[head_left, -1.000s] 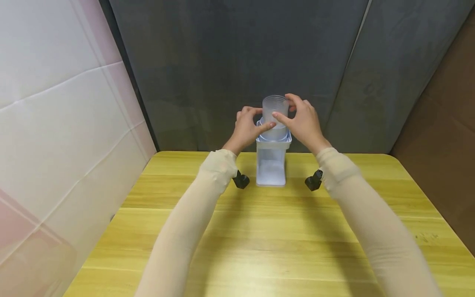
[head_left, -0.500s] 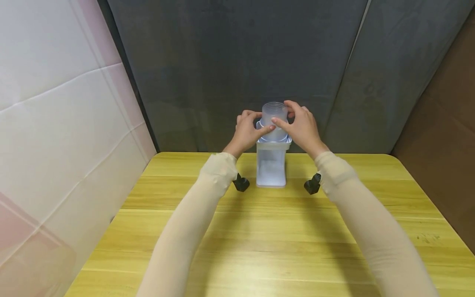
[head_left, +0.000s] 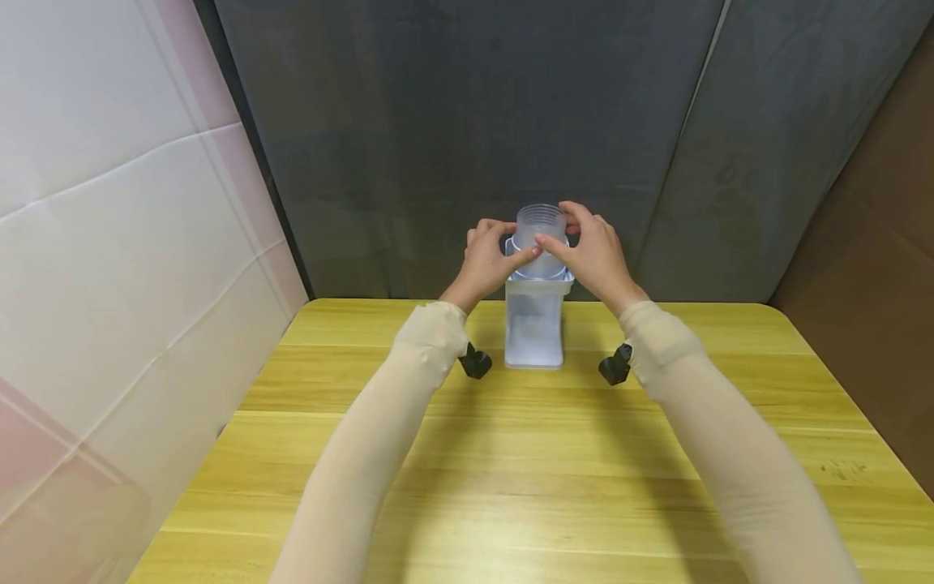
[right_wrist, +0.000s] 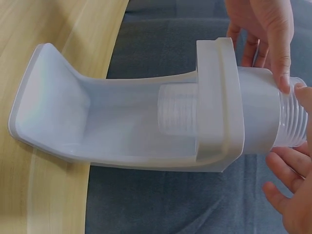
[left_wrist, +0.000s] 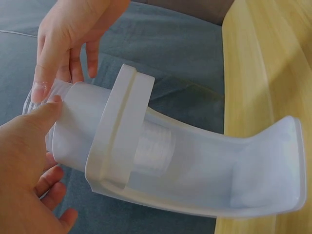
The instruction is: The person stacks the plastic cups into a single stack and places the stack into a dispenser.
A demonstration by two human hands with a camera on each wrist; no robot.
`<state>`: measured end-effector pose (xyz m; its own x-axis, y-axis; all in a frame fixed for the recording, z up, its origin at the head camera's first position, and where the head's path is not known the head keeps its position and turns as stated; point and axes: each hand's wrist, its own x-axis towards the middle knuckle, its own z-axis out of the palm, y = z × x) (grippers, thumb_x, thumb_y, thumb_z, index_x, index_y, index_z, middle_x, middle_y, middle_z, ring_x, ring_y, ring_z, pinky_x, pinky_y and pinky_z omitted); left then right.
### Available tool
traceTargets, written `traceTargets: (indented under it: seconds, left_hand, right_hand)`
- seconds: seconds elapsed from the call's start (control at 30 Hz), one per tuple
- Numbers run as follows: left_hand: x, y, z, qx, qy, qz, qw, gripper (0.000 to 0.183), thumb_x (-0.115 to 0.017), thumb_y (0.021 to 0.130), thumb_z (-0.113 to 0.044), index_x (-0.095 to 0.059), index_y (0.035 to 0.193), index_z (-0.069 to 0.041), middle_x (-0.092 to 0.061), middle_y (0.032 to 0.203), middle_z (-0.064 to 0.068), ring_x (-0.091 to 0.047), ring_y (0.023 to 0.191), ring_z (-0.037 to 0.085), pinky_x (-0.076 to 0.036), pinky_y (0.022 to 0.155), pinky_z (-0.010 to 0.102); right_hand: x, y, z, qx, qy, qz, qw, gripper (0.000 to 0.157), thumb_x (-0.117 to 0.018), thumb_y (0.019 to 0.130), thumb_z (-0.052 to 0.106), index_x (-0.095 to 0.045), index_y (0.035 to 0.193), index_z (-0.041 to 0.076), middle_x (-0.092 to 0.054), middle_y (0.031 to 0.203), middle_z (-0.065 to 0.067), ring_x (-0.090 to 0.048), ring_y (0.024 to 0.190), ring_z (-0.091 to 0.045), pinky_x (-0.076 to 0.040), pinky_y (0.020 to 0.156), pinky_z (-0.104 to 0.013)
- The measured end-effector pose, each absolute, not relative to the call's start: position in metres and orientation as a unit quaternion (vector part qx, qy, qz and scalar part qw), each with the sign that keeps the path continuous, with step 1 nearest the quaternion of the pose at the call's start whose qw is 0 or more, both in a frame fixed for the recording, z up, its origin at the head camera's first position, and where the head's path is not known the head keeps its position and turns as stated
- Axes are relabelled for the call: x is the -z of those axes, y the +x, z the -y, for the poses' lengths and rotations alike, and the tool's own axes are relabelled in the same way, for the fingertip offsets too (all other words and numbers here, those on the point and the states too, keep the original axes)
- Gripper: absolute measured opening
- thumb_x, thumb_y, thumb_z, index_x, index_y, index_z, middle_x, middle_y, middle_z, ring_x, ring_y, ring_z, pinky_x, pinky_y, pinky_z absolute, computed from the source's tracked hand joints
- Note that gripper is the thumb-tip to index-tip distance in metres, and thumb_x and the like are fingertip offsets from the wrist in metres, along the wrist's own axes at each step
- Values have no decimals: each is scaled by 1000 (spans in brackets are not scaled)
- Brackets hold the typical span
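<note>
A stack of clear plastic cups [head_left: 541,214] sits upright in the round collar of a white cup dispenser [head_left: 534,328], which stands on the table. My left hand [head_left: 485,258] holds the stack from the left, thumb across its near side at the collar's rim. From the right, my right hand [head_left: 597,250] grips it, thumb in front and fingers behind. Both thumb tips nearly meet. In the right wrist view the ribbed rims [right_wrist: 294,119] stick out above the collar. Below the dispenser's top, the lower end of the stack [left_wrist: 155,147] pokes through in the left wrist view.
The wooden table [head_left: 467,454] ends just behind the dispenser at a dark grey cloth wall [head_left: 438,130]. A white and pink panel [head_left: 131,243] stands left, a brown one [head_left: 868,259] right. Black wrist cameras [head_left: 475,362] hang below both cuffs.
Both hands have lowered the cup stack deeper into the dispenser's collar; most of that drop came in the first half second. The dispenser has stayed in place.
</note>
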<state>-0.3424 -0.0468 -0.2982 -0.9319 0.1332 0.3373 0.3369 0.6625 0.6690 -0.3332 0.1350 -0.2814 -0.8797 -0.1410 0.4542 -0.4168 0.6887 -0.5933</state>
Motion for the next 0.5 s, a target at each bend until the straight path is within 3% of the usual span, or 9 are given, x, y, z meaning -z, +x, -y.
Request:
traceTargets:
  seconds: [0.5]
  left_hand:
    - [300, -342, 46, 400, -138, 896, 135, 69, -68, 81, -50, -50, 134, -10, -42, 137, 8, -36, 119, 24, -40, 101, 42]
  right_hand:
    - [284, -335, -137, -364, 151, 903, 169, 75, -63, 82, 55, -39, 142, 16, -57, 133, -10, -52, 119, -28, -40, 99, -47]
